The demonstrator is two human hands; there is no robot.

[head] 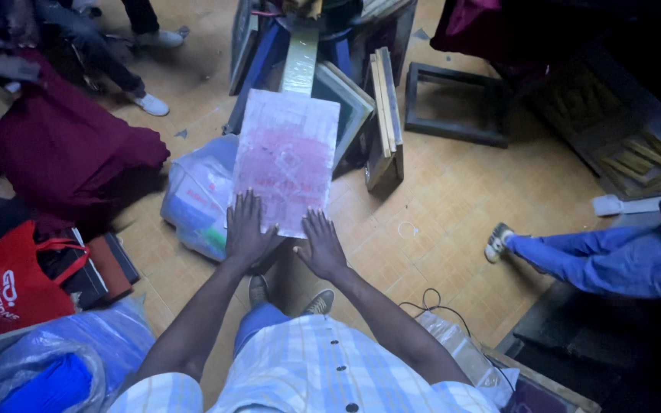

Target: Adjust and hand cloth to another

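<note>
- Pink-stained, pale rectangular sheet lies under both your palms, near the middle of the view, its long side running toward twelve o'clock.
- Your left hand presses flat on the sheet's near left corner, fingers spread and pointing to twelve o'clock; it grips nothing.
- Your right hand lies flat just beside it at three o'clock, fingers apart, fingertips on the sheet's near edge and the palm off it.
- The sheet shows a blotchy pink-red patch across its middle with whitish margins; faint markings in it are too blurred to make out.
- What holds the sheet up is hidden beneath it; its far end meets a narrow shiny strip at twelve o'clock.
- At nine o'clock of the sheet sits a clear plastic bag of packets; at two o'clock, wooden frames lean on edge on the tan tiled floor.
- A person's blue trouser leg enters at three o'clock, cut off by the picture's edge.
</note>
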